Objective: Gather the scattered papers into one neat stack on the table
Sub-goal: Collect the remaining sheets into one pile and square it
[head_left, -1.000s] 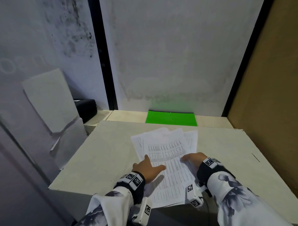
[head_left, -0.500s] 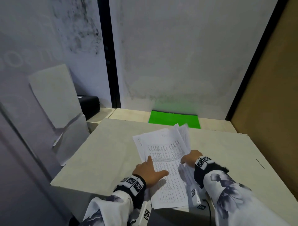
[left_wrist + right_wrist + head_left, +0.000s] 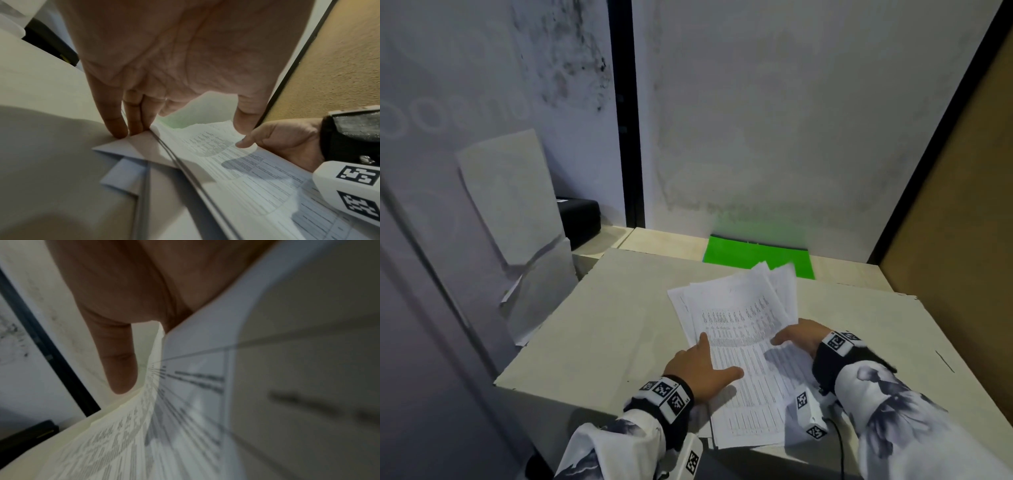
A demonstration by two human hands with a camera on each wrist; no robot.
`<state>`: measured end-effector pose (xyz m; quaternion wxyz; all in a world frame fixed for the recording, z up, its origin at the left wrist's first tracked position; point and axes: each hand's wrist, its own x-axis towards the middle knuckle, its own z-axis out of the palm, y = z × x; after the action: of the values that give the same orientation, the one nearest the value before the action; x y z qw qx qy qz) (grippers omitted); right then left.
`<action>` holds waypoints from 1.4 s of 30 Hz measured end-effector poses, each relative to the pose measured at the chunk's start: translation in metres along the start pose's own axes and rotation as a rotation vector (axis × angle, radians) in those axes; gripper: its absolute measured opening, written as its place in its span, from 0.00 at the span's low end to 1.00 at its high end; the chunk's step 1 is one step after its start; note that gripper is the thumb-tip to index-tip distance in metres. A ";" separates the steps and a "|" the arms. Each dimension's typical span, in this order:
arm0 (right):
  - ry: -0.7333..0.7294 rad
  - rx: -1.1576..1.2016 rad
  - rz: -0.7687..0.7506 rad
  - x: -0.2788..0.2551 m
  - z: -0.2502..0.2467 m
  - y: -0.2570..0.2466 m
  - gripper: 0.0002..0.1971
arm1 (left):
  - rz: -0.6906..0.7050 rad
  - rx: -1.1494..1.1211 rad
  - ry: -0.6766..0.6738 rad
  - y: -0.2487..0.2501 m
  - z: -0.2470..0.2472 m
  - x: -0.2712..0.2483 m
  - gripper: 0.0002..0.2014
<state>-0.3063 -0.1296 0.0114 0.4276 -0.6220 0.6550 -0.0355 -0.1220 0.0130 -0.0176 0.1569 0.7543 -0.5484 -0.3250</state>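
A loose pile of printed papers (image 3: pixel 739 342) lies on the pale table (image 3: pixel 619 325), its near end hanging over the front edge. My left hand (image 3: pixel 702 370) sits at the pile's left edge, fingers (image 3: pixel 127 123) straight down against the edge and thumb stretched over the top sheet. My right hand (image 3: pixel 798 337) grips the right edge, thumb (image 3: pixel 119 366) on top and the fingers hidden beneath. There the papers (image 3: pixel 164 426) curl up off the table. Far corners of several sheets fan out unevenly.
A green sheet (image 3: pixel 756 257) lies flat at the back by the wall. A black box (image 3: pixel 580 219) sits at the back left, and white sheets (image 3: pixel 517 205) lean against the left wall. A brown panel (image 3: pixel 962 240) closes the right side.
My right hand has lifted the pile's right side and drawn it leftward, so the right-hand sheets now stand up and overlap more. The left hand has stayed at the left edge.
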 end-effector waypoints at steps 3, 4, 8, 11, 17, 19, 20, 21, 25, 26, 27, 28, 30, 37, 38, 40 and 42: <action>-0.082 0.078 -0.096 -0.003 -0.006 0.009 0.21 | 0.022 -0.054 0.001 -0.006 -0.002 -0.003 0.44; -0.080 0.097 -0.148 -0.004 -0.004 0.013 0.21 | 0.036 -0.074 0.004 -0.007 -0.001 -0.004 0.43; 0.072 0.145 -0.327 -0.003 0.002 0.020 0.31 | 0.035 -0.141 -0.007 -0.009 0.000 -0.008 0.42; 0.035 0.207 -0.259 -0.009 -0.002 0.015 0.29 | 0.037 -0.217 -0.018 -0.011 0.002 -0.009 0.43; 0.012 -0.164 -0.395 -0.026 -0.013 -0.004 0.21 | 0.026 -0.620 0.064 -0.033 0.007 0.005 0.33; 0.033 -0.098 -0.529 -0.038 -0.017 -0.003 0.15 | -0.021 -0.781 0.103 -0.041 0.002 0.013 0.30; 0.039 -0.032 -0.581 -0.045 -0.018 -0.001 0.13 | -0.053 -0.869 0.115 -0.043 -0.003 0.017 0.31; 0.039 0.042 -0.612 -0.053 -0.020 0.001 0.12 | -0.078 -0.956 0.107 -0.043 -0.010 0.018 0.34; 0.007 0.345 -0.722 -0.072 -0.029 0.016 0.16 | 0.072 -1.062 0.235 -0.030 -0.038 0.017 0.43; 0.030 0.405 -0.740 -0.073 -0.031 0.020 0.17 | 0.140 -1.008 0.306 -0.019 -0.049 0.012 0.40; 0.067 0.447 -0.750 -0.073 -0.033 0.025 0.18 | 0.208 -0.939 0.367 -0.009 -0.058 0.008 0.35; 0.111 0.465 -0.762 -0.073 -0.035 0.028 0.18 | 0.273 -0.888 0.403 0.001 -0.067 0.005 0.30; 0.205 0.449 -0.772 -0.070 -0.035 0.034 0.18 | 0.391 -0.832 0.433 0.019 -0.078 -0.001 0.21; 0.307 0.803 -0.720 -0.074 -0.015 0.041 0.30 | 0.530 -0.737 0.489 0.058 -0.071 -0.015 0.19; 0.324 0.808 -0.719 -0.076 -0.015 0.042 0.36 | 0.539 -0.747 0.492 0.060 -0.071 -0.016 0.20; 0.354 0.805 -0.757 -0.082 -0.017 0.043 0.33 | 0.555 -0.766 0.497 0.061 -0.071 -0.018 0.22; 0.359 0.816 -0.796 -0.084 -0.021 0.045 0.28 | 0.568 -0.775 0.490 0.058 -0.067 -0.021 0.28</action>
<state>-0.3660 -0.0590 0.0423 0.4683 -0.5894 0.3672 -0.5463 -0.1234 0.0040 0.0730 0.6289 0.5169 -0.5181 -0.2626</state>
